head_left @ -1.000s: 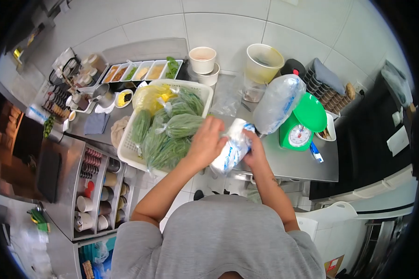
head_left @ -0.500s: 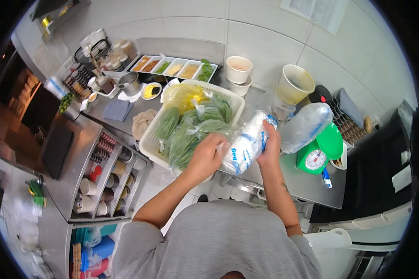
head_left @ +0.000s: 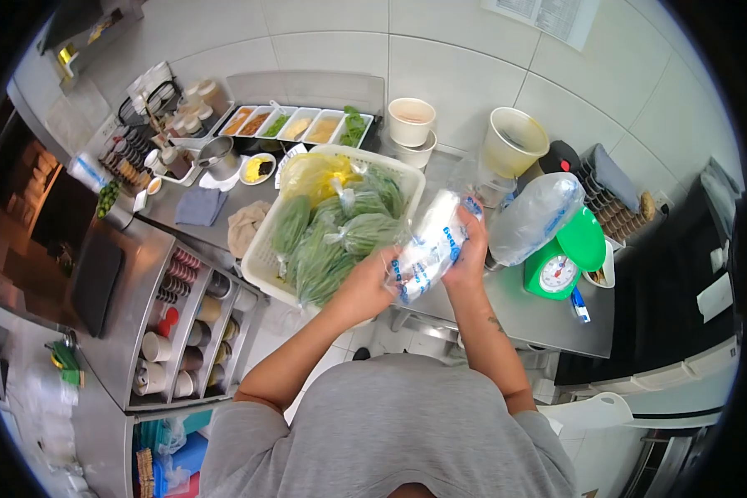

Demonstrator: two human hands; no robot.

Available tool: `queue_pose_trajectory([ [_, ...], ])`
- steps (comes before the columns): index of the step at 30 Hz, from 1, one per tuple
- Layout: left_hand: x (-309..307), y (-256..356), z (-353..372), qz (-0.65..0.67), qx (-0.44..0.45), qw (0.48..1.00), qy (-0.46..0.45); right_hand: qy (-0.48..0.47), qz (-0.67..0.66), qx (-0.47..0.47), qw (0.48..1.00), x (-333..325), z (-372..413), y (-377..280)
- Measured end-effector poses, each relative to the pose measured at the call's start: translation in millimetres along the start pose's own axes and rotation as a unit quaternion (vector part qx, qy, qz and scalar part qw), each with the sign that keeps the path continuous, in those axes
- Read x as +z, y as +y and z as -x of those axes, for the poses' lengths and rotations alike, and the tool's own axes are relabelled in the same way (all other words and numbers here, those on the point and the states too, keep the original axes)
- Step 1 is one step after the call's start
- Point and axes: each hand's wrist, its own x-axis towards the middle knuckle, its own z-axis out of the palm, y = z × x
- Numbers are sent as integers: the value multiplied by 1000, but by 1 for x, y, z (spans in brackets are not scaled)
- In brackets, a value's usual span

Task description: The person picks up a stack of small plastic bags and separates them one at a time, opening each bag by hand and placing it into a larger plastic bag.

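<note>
A roll of clear plastic bags with blue lettering is held up in front of my body, tilted, over the counter's front edge. My left hand is closed on its lower left side. Around its right side wraps my right hand, fingers curled over the upper end. Just left of the roll stands a white plastic basket, filled with clear bags of long green vegetables and a yellow-tinted bag. A second, bulkier bag roll lies right of my right hand.
A green kitchen scale and a blue-and-white marker-like item are at the right. White tubs, a yellowish bucket and a topping tray line the back. A shelf of cups stands at left.
My left hand has come closer against the roll, which has turned so its printing faces differently. My right hand stays around it. The whole view has shifted slightly.
</note>
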Motion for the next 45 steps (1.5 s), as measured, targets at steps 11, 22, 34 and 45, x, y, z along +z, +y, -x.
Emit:
queue_pose_trajectory([
  [11, -114, -11, 14, 211, -172, 959, 82, 115, 315, 23, 942, -100, -41, 5],
  [22, -102, -9, -65, 192, -80, 977, 55, 56, 680, -274, 678, -111, -71, 22],
  [34, -77, 8, -91, 151, -51, 985, 63, -161, 786, -187, 566, -115, 11, 32],
  [45, 16, 47, -77, -318, 203, 926, 23, 22, 119, 154, 981, -107, 32, -40],
])
